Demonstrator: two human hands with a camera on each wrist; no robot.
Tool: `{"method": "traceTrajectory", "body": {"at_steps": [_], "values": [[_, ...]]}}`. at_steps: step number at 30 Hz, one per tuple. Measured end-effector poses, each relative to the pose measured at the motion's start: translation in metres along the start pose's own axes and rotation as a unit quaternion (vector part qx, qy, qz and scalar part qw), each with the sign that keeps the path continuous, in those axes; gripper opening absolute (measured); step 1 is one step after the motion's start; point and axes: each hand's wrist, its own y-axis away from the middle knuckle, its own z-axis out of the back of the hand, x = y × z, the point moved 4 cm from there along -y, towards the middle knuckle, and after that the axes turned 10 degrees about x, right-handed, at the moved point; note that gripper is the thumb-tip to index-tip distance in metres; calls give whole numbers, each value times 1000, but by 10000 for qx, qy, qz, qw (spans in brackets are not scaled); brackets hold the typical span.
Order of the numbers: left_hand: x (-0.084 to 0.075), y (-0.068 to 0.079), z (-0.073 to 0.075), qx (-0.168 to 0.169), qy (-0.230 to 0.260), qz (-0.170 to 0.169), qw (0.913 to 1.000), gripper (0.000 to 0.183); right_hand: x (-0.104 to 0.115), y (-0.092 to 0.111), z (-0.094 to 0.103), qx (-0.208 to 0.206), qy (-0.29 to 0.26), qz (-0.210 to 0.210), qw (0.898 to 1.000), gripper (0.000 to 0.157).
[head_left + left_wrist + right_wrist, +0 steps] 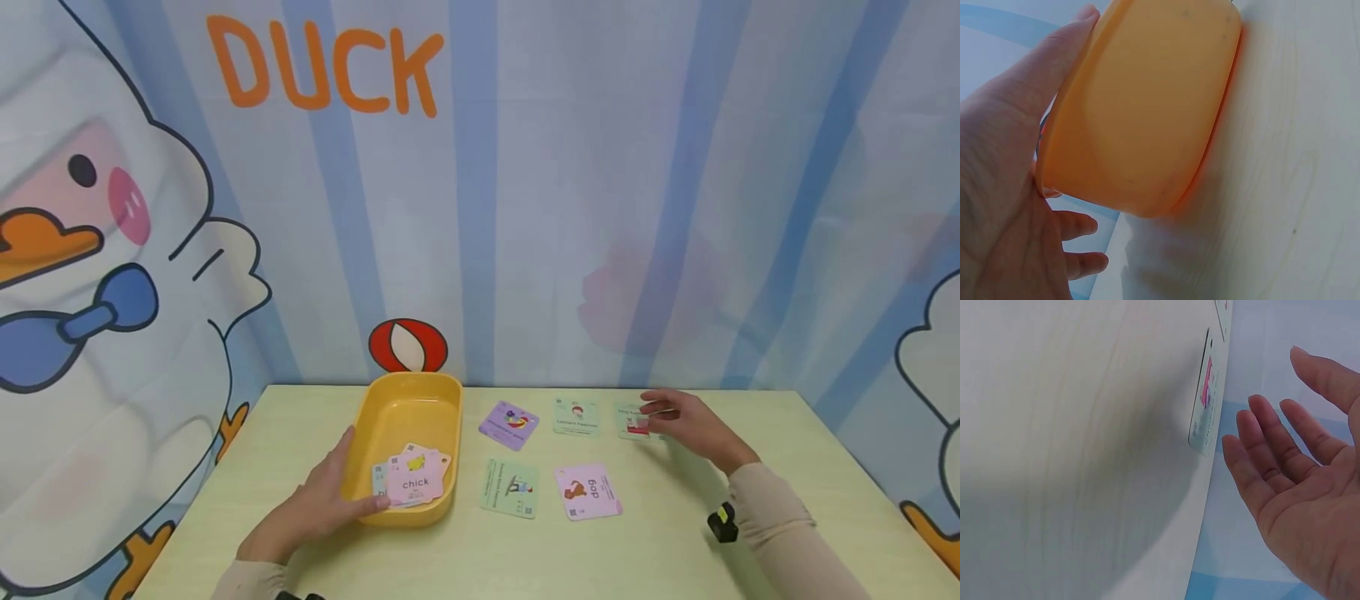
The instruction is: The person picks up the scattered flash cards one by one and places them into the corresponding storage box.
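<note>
My left hand (318, 500) holds the near left corner of a yellow plastic tray (408, 385), thumb over the front rim and fingers along the left side. In the left wrist view the tray's outer wall (1141, 106) fills the middle. Inside the tray lies a small pile of picture cards, with a pink "chick" card (415, 477) on top. My right hand (693, 425) hovers over a green card (632, 423) at the back right and partly hides it. The right wrist view shows that hand's fingers (1285, 456) loosely bent with nothing in them, apart from the green card (1205, 400).
More cards lie face up right of the tray: a purple card (509, 425), a green lantern festival card (576, 417), a green card (510, 488) and a pink "dog" card (588, 492). A duck-print curtain (525, 192) hangs behind the pale wooden table (600, 558).
</note>
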Motion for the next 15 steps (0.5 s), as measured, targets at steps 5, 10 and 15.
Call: {"method": "traceTrajectory", "body": {"at_steps": [5, 10, 15], "values": [[0, 1, -1, 5, 35, 25, 10000, 132, -3, -1, 1, 57, -62, -7, 10000, 55], [0, 1, 0, 34, 23, -10, 10000, 131, -3, -3, 2, 130, -78, -65, 9999, 55], [0, 1, 1, 22, 33, 6, 10000, 131, -3, -6, 2, 126, -33, -62, 9999, 54]]}}
